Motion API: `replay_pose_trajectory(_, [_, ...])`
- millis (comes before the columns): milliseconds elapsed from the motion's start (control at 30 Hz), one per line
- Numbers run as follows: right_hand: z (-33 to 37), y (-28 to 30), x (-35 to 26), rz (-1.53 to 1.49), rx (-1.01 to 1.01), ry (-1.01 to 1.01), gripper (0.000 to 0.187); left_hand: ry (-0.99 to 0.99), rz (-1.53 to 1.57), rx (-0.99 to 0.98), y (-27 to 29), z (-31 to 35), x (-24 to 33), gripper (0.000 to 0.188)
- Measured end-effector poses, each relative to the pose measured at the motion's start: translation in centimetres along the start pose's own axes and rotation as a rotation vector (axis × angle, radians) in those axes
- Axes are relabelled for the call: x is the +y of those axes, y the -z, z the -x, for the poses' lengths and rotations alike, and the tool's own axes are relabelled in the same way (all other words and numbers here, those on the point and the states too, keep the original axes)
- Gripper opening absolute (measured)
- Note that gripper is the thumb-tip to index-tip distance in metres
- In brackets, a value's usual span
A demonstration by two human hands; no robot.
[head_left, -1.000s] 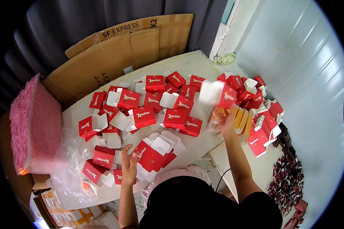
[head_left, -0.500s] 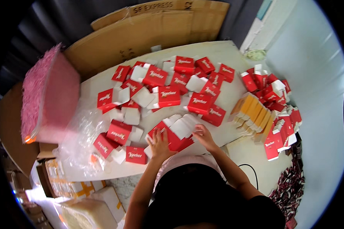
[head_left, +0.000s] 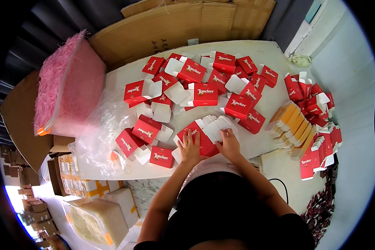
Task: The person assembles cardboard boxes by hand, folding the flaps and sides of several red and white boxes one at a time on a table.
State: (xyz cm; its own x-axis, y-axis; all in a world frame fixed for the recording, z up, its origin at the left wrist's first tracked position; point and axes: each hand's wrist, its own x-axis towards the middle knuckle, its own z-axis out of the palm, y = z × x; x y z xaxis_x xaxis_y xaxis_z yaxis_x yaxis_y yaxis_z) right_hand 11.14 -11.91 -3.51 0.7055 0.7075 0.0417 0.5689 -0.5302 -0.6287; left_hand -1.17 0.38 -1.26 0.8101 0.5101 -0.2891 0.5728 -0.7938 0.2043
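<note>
In front of my body a stack of flattened red cartons (head_left: 206, 144) with white flaps lies on the table, fanned out at its far end. My left hand (head_left: 191, 149) rests on the red part with its fingers spread. My right hand (head_left: 229, 144) has its fingers bent over the right edge of the stack, fingertips on the white flaps (head_left: 216, 126) and thumb by the red side. What lies under its fingers is partly hidden. Several box-shaped red cartons with open white flaps are strewn beyond; a red carton (head_left: 161, 156) lies left of my left hand.
A tub of pink paper shreds (head_left: 73, 87) and crumpled clear plastic (head_left: 100, 141) occupy the left side. At right are yellow-and-white stacked pieces (head_left: 293, 127) and a pile of red cartons (head_left: 316, 104). Cardboard sheets (head_left: 175, 31) stand along the back. A black cable (head_left: 284, 185) hangs near my right arm.
My right hand has come down from above the flaps onto the stack's right edge, its fingers now bent over it. My left hand stays on the stack. The whole view has shifted.
</note>
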Motion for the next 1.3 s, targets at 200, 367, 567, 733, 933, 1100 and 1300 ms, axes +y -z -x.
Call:
replay_pose_trajectory(200, [-0.4, -0.3, -1.2, 0.025, 0.003, -0.03, 0.05, 0.021, 0.069, -0.005, -0.1, 0.0, -0.2, 0.115])
replay_pose_trajectory(367, [-0.4, -1.9, -1.9, 0.18, -0.178, 0.012, 0.041, 0.038, 0.052, -0.009, 0.6, 0.1, 0.4, 0.113])
replay_pose_trajectory(567, [-0.4, -1.4, -3.8, 0.15, -0.25, -0.031, 0.047, 0.03, 0.013, 0.08, -1.0, 0.4, 0.2, 0.1])
replay_pose_trajectory(733, [-0.9, -2.5, -3.0, 0.004, -0.33, -0.24, 0.045, 0.162, 0.012, -0.037, 1.4, 1.3, 2.1, 0.096])
replay_pose_trajectory(933, [-0.2, -3.3, -3.1, -0.019, -0.313, -0.134, 0.036, 0.154, 0.049, -0.003, 0.1, 1.2, 1.6, 0.09])
replay_pose_trajectory(1100, [-0.1, -1.7, -4.4, 0.165, -0.345, 0.004, 0.049, 0.019, 0.098, -0.005, 0.1, 0.8, -0.1, 0.094])
replay_pose_trajectory(1300, [0.0, -1.7, -4.8, 0.235, -0.492, -0.035, 0.064, -0.059, 0.026, -0.056, 1.8, -0.1, -4.7, 0.124])
